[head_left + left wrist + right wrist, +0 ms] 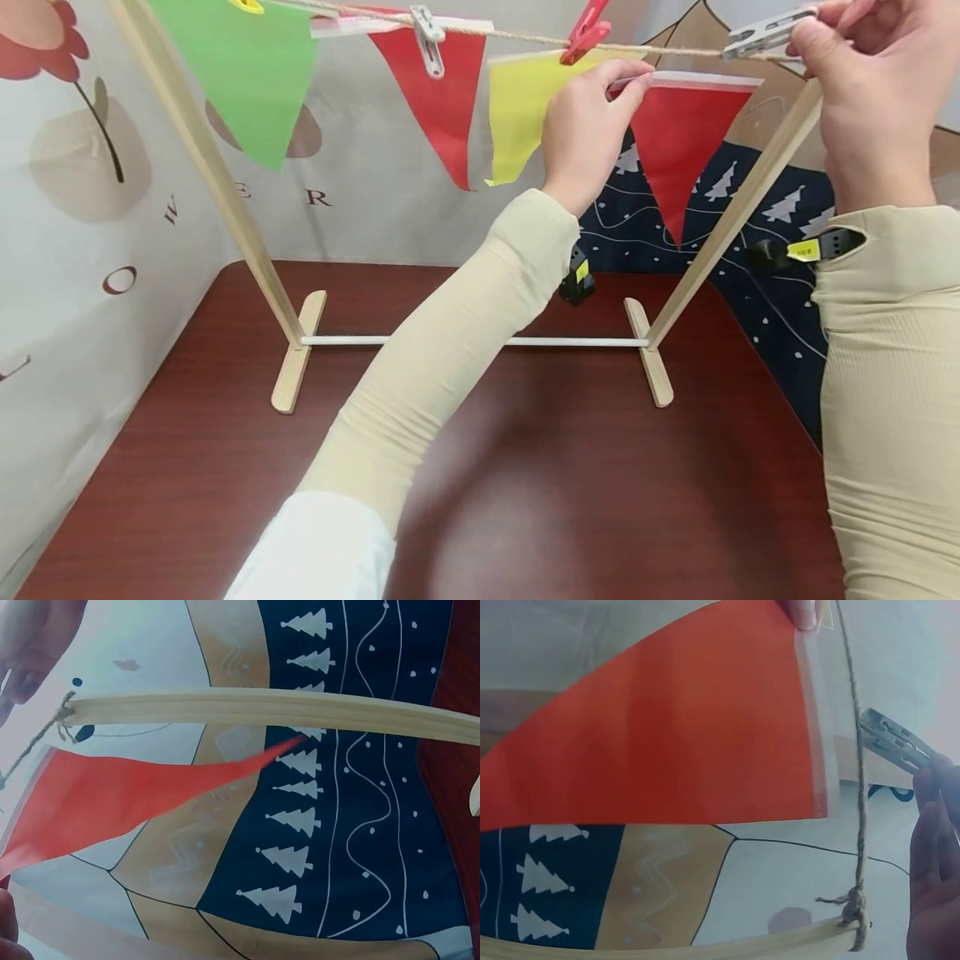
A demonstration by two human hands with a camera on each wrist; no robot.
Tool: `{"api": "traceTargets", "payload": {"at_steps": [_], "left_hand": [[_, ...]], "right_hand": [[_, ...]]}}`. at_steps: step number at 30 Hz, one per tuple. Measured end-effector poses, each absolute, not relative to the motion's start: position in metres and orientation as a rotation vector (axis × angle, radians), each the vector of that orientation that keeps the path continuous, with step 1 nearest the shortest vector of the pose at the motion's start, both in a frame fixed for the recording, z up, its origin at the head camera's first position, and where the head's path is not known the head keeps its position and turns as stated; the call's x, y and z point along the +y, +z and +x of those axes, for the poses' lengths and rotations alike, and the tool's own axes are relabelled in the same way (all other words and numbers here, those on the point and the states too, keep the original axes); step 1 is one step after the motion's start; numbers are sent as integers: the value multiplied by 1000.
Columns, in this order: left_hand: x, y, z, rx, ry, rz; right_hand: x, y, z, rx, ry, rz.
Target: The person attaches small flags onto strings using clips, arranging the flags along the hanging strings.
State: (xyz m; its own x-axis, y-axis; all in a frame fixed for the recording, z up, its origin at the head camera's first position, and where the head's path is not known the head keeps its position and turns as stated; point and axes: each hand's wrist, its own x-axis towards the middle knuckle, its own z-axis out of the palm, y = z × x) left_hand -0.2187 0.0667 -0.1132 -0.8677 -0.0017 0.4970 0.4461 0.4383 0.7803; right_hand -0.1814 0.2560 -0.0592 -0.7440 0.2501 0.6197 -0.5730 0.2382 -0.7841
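My left hand (592,125) pinches the upper left corner of a red triangular pennant (686,133), which hangs point down just below the twine (517,37). In the right wrist view a gap shows between the pennant's white top strip (817,735) and the twine. Between the thumb and fingers of my right hand (885,92) is a grey clothespin (765,35), its tip at the twine near the right post. A red clothespin (585,33) sits on the twine above a yellow pennant (525,100), partly hidden behind my left hand.
Another red pennant (442,92) hangs under a second grey clothespin (429,42), and a green pennant (247,75) hangs farther left. Two wooden posts (738,208) carry the twine. A white rod (577,342) joins their feet on the brown table (600,483).
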Motion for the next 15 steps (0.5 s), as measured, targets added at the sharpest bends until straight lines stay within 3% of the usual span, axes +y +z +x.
{"api": "traceTargets", "payload": {"at_steps": [15], "left_hand": [[69, -101, -216, -2263, -1484, -442]], "right_hand": [[254, -45, -173, -2240, 1133, 179]]}}
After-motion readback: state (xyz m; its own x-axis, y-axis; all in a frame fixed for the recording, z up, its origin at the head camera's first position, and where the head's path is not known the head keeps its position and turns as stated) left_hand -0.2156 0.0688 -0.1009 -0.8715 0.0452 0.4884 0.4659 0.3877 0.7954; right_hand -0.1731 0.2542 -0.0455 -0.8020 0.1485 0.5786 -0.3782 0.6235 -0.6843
